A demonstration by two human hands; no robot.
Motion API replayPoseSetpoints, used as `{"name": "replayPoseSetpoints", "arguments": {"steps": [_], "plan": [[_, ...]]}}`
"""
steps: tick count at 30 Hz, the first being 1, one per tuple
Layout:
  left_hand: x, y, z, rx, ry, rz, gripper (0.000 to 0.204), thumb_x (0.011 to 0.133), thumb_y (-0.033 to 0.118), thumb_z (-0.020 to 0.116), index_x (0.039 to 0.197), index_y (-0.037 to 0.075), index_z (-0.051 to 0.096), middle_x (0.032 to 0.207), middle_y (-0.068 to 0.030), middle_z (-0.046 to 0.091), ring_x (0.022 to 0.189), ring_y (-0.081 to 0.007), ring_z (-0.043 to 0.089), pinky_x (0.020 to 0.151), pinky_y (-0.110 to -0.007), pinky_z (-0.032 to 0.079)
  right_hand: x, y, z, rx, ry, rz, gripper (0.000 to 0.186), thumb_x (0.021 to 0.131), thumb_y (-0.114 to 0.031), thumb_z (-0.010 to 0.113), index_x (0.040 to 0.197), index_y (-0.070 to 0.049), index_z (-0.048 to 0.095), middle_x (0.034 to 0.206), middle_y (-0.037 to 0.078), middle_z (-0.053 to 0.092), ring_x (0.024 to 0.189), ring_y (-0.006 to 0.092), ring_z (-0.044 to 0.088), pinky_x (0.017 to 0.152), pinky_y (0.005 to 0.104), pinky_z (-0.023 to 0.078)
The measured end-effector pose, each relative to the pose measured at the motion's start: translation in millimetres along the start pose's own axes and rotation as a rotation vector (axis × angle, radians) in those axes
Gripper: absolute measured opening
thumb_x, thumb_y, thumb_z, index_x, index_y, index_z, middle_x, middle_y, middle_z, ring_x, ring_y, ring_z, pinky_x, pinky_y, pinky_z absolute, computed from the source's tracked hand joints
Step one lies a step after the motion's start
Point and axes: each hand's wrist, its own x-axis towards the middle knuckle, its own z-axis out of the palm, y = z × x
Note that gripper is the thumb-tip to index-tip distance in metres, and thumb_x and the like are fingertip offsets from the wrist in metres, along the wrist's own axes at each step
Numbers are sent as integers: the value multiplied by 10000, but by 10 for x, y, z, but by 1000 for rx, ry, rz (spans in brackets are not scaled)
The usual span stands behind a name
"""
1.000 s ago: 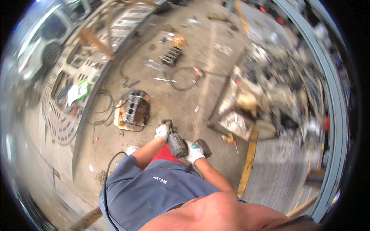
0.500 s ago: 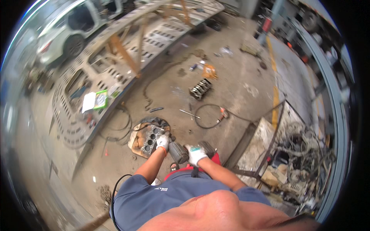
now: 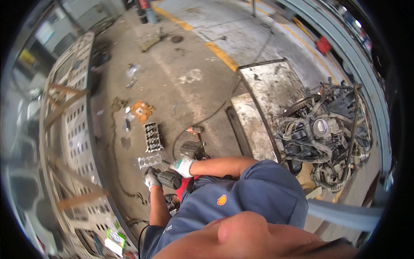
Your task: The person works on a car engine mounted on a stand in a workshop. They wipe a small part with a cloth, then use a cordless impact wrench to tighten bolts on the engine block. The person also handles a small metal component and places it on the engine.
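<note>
Stained concrete (image 3: 151,86) underlies a blocky tool (image 3: 169,179) in the right hand (image 3: 184,166).

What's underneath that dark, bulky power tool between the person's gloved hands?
Red clothing and grey-brown concrete floor show around the tool. What lies directly beneath is hidden by the tool itself, the white-gloved left hand at its front end and the white-gloved right hand at its handle.

Hiding the handle of the power tool (image 3: 169,179) inside the right hand (image 3: 184,166); showing the grip of the left hand (image 3: 152,178) too small to tell; covering part of the red cloth (image 3: 184,189) with the shirt (image 3: 258,190).
</note>
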Motion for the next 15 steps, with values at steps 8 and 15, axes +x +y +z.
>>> {"name": "replayPoseSetpoints", "arguments": {"steps": [8, 15], "plan": [[1366, 1021, 2982, 425, -434, 135, 182, 942, 137, 663, 1005, -19, 731, 824, -111, 720, 688, -216, 660, 648, -377, 547, 621, 1825, -1308, 10, 161, 375, 679, 785, -250, 708, 1413, -80, 514, 1055, 196, 739, 984, 391, 732, 804, 499, 578], [2202, 1536, 5817, 399, -940, -1, 203, 958, 96, 665, 1117, -31, 663, 843, -134, 688, 685, -257, 691, 618, -376, 571, 871, 2989, -2873, 243, 266, 843, 633, 709, -316, 770, 1286, -115, 605, 1079, 185, 733, 1040, 381, 713, 858, 497, 563]]}}
